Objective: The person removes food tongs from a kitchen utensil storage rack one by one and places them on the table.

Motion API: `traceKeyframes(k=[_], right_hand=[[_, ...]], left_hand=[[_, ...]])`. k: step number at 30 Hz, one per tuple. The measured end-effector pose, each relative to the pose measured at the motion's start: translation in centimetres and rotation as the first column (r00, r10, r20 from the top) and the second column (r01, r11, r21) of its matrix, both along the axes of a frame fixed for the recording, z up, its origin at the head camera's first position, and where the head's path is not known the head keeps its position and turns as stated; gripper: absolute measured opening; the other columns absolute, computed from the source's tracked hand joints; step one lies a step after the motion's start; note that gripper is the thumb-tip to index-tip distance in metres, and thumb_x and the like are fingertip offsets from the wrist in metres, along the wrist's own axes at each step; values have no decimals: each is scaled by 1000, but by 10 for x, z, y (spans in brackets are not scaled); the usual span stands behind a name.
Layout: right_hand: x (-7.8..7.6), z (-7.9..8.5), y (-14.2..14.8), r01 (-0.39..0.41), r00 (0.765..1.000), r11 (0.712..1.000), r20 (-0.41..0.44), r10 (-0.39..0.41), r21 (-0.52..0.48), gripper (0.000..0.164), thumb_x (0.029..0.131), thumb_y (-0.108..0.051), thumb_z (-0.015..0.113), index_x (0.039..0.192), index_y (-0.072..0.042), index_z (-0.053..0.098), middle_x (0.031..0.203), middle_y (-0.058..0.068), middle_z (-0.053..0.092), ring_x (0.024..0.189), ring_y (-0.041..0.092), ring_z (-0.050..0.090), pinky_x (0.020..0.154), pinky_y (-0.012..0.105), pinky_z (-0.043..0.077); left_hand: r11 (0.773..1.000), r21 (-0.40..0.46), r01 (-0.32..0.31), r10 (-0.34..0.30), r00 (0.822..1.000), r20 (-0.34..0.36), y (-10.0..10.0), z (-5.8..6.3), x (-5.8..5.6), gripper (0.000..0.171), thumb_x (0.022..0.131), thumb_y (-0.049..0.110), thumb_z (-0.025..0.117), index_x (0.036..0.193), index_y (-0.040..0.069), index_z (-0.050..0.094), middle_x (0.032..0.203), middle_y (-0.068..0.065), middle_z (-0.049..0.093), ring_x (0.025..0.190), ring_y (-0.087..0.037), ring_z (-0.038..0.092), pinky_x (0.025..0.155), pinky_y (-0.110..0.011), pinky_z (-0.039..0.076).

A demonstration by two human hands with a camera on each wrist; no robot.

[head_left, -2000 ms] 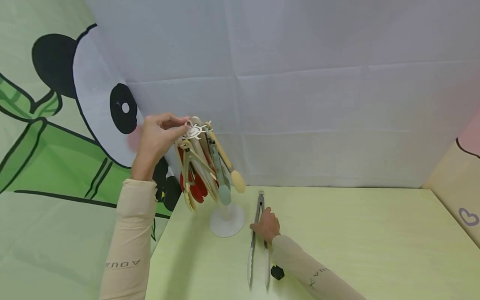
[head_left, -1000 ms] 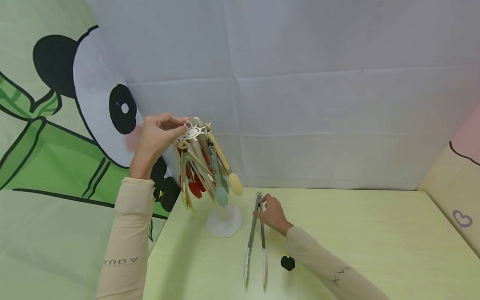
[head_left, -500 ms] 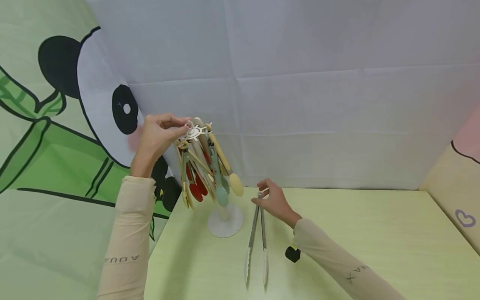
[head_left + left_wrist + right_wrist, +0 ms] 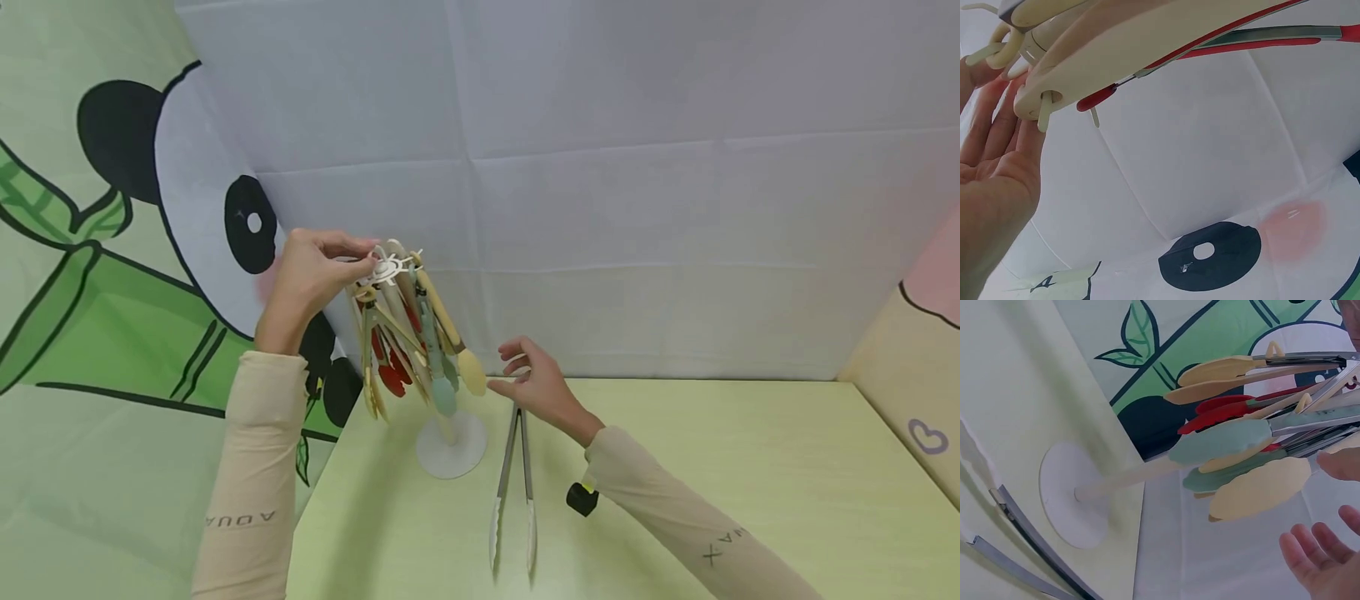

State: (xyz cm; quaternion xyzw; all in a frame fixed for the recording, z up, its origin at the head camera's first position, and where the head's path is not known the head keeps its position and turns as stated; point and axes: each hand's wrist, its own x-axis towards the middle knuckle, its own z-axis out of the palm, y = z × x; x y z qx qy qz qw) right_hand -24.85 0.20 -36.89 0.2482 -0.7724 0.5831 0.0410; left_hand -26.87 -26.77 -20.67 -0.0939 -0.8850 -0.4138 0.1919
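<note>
The table is stretching widely to the right of everything standing on it, its back edge meeting a pale cloth and its left edge slanting down past the stand. The white stand is occupying the back left part of the table, its round base lying nearer the left edge than the right. The loose tongs are lying just right of that base, with a narrow strip of tabletop showing between them.

Lettering is showing on the left sleeve, seeming to spell "AQUA"; the right sleeve is carrying similar letters, partly turned away — an "X" is the clearest.

The loose tongs are pointing their pale, wavy tips toward the person, legs spread in a narrow V, the long axis running from back to front. Their hinge end is hiding behind the right hand, whose fingers are bending loosely, apart from the thumb and gripping nothing. Its thumb is hovering just beside the hanging yellow tongs. The left hand is pinching the stand's top between thumb and fingers. Green tongs and red tongs are hanging there too — heads down.
</note>
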Motion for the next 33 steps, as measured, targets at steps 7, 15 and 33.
traceKeyframes(k=[7,15,33], right_hand=[[3,19,-7,-13,999,999,-32,12,-38,43,73,-7,70,110,-3,49,106,12,51,91,30,52,74,38,45],[6,37,-18,-46,998,998,-41,44,-53,42,74,-7,69,111,-2,49,107,12,51,92,29,52,78,43,45],[12,52,-39,-134,990,986,-49,130,-97,46,73,-5,68,114,1,47,110,20,50,96,31,52,81,45,43]], left_hand=[[999,-35,-37,37,999,3,0,1,1,29,71,24,73,95,9,70,95,-6,66,80,-11,59,62,-22,45],[997,-57,-59,61,998,30,2,1,1,28,72,24,71,96,10,70,94,-5,66,82,-11,58,66,-24,45],[996,-67,-53,55,998,36,1,3,4,28,71,23,72,95,10,70,92,-5,66,81,-12,58,66,-25,46]])
